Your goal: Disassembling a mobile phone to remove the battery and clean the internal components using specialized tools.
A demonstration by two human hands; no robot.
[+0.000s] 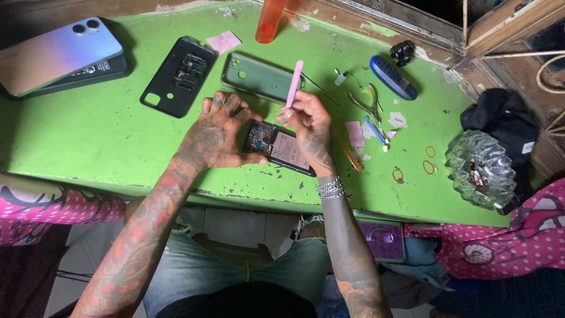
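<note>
White rectangular battery label (289, 154) on the opened phone (276, 147) under my fingers; small pink paper slips (223, 41) lay on the bench.

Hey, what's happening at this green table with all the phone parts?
A person sits at a worn green table working on an opened phone with its insides exposed. The left hand steadies the phone flat on the table, while the right hand holds a thin pink plastic pry tool with its lower end at the phone's upper part. A black back cover and a green phone case lie just behind; small pliers sit to the right.
</note>
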